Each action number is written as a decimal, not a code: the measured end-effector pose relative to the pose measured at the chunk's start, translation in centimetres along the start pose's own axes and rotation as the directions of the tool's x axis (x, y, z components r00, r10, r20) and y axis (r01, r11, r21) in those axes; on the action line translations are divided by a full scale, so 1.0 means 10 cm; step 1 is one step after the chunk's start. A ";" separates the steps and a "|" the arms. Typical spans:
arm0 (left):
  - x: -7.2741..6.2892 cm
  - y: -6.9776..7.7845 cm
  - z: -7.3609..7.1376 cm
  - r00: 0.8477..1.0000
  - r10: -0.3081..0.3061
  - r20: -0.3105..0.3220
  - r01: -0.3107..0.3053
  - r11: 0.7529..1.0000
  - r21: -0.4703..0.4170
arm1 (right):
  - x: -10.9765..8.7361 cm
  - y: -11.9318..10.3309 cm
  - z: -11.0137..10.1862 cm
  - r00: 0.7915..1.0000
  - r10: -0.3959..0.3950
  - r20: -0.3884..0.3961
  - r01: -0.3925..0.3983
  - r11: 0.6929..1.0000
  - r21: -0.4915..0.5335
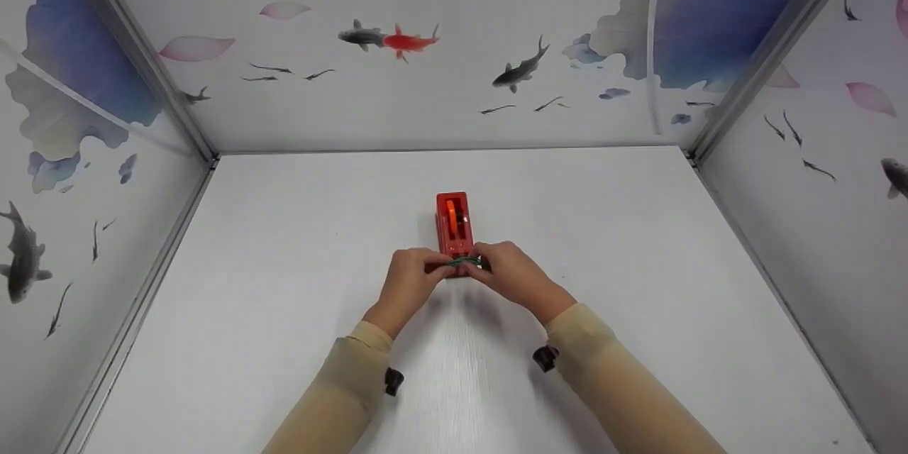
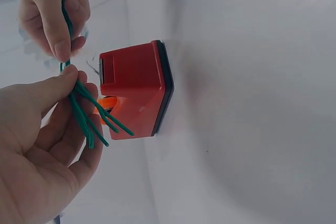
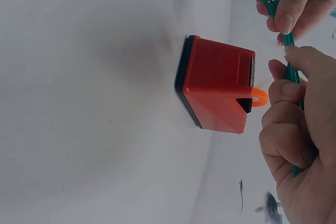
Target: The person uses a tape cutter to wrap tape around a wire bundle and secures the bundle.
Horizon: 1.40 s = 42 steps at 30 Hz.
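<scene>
Several thin green twist ties [image 2: 84, 108], bunched together, run between my two hands in front of a red tape dispenser [image 1: 454, 223]. My left hand [image 1: 411, 275] pinches the bundle between thumb and fingers, and loose ends fan out past it in the left wrist view. Close beside it, my right hand [image 1: 514, 273] grips the other stretch of the bundle [image 3: 292, 72], fingers curled round it. The dispenser stands on the table with its serrated cutter [image 3: 253, 72] toward my hands. An orange ring [image 1: 452, 218] sits in its top slot.
A white table [image 1: 284, 227] lies under everything, bounded by printed panels with fish and petals at the back [image 1: 454, 106] and both sides. Metal frame strips [image 1: 163, 71] run along the corners. Small black devices [image 1: 545, 358] are worn at the wrists.
</scene>
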State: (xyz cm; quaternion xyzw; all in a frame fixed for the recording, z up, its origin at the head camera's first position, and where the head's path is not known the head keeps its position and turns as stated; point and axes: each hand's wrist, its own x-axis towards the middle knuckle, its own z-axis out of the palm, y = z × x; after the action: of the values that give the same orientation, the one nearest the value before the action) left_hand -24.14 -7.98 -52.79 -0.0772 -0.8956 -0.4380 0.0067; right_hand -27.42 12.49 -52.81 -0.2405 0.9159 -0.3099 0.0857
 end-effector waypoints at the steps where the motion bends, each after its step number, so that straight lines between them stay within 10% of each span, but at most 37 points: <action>1: 0.00 -0.01 0.00 1.000 -0.001 0.002 0.001 1.000 0.005 | 0.00 0.00 0.01 1.000 -0.012 -0.004 0.012 0.999 -0.032; 5: 0.00 -0.02 0.00 1.000 -0.012 0.007 0.012 1.000 0.008 | 0.02 0.00 0.03 1.000 -0.018 -0.014 0.017 0.997 -0.076; 10: 0.01 -0.01 -0.04 1.000 -0.022 0.006 0.022 1.000 -0.006 | 0.02 0.04 0.03 0.998 0.063 -0.010 -0.061 0.987 0.146; 19: 0.02 -0.02 -0.05 0.999 -0.035 -0.039 0.037 0.999 0.030 | 0.02 0.06 -0.08 0.959 0.177 0.223 -0.273 0.792 0.546; 34: 0.00 -0.05 -0.02 0.997 0.031 -0.077 -0.027 0.998 0.049 | 0.01 0.05 -0.06 0.926 0.262 0.270 -0.377 0.648 0.662; 42: 0.00 -0.07 0.01 0.992 0.082 -0.097 -0.076 0.995 0.059 | 0.02 0.04 -0.02 0.936 0.304 0.179 -0.344 0.675 0.653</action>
State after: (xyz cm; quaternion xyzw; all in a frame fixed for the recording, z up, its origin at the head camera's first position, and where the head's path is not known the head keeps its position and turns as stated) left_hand -24.22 -8.30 -53.36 -0.0905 -0.9022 -0.4157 0.0707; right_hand -27.81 12.79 -52.97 -0.0353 0.7656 -0.5935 0.2457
